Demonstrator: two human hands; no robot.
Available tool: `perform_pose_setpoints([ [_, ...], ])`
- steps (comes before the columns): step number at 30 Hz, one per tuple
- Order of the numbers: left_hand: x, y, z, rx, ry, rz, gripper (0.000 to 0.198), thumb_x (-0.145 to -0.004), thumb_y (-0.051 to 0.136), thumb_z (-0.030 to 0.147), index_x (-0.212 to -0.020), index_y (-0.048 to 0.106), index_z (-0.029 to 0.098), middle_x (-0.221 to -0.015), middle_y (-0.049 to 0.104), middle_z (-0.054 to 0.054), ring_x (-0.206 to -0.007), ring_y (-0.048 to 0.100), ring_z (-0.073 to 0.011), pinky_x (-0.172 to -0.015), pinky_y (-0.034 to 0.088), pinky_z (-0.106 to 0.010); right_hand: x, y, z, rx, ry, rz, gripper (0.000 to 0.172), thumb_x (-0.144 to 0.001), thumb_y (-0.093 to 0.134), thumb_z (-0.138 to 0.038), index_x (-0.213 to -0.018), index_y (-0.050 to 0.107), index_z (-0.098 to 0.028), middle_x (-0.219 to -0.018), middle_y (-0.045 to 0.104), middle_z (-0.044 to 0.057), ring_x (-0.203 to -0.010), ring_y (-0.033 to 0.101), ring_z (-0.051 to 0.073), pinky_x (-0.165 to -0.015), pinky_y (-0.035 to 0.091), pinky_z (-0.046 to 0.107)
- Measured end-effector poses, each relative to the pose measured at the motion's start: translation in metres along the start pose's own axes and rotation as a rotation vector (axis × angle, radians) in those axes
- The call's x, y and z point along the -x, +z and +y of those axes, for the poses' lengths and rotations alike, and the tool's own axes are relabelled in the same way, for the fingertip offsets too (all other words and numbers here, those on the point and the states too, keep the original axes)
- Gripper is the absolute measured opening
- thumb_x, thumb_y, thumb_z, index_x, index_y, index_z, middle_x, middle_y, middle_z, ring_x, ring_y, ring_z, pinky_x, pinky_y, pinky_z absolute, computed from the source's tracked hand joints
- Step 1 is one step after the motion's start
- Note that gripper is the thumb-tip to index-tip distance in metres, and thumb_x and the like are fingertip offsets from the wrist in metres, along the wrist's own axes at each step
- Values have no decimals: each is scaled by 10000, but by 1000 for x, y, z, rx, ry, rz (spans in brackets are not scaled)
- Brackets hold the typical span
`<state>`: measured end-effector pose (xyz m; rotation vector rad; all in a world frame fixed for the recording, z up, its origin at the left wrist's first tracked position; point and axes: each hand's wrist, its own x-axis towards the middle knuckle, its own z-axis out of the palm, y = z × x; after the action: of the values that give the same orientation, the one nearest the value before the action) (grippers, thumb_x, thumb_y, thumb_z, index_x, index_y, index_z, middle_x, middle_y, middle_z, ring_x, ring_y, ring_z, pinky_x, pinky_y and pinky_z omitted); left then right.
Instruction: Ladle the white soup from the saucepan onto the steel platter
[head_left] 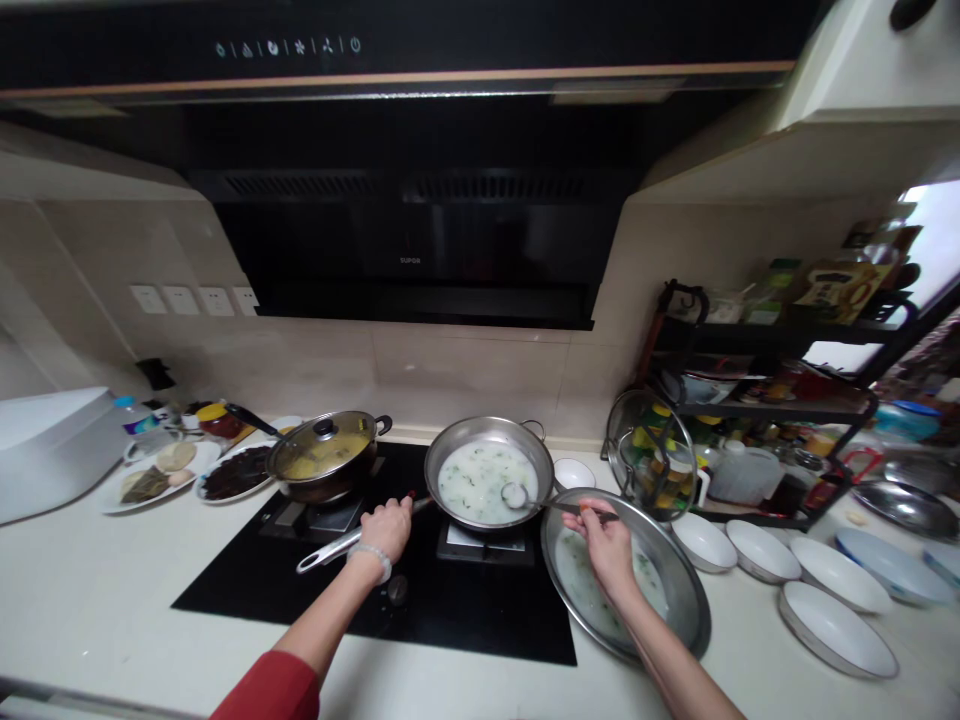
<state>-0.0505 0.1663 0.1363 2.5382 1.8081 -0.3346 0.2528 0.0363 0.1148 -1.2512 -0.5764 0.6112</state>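
My left hand (386,528) is wrapped round the long metal handle (327,553) of a steel wok (433,470) on the right burner. White, milky soup with green bits (480,475) fills the lower part of the wok. A ladle (514,495) dips into that soup near its right side, and my right hand (602,540) grips the ladle's handle. Directly below my right hand stands a wide metal basin (697,610) with similar white soup in it. The wok's right edge is close to the basin's rim.
A lidded pan (322,455) sits on the left burner, near plates of food (154,480). Several white bowls (838,628) line the right counter. A glass lid (649,450) leans against a black rack (772,410) of bottles. The range hood (420,260) hangs above.
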Motion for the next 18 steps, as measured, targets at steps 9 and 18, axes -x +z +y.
perform_pose_setpoints([
  [9,0,0,0,1,1,2,413,-868,347,75,-1252,463,172,-1133,571,-170,-1023,598,-293,-812,441,-444,1,0,-4,-15,-4,1,230,-663,644,-377,-813,560,-224,-637,660,2,-634,696,230,-686,566,351],
  [18,1,-2,1,-11,1,-4,413,-875,324,64,-1252,458,164,-1137,567,-182,-1011,609,-285,-814,441,-447,4,-6,-9,-80,16,12,273,-652,663,-382,-838,543,-222,-606,635,-8,-655,696,233,-676,562,331],
])
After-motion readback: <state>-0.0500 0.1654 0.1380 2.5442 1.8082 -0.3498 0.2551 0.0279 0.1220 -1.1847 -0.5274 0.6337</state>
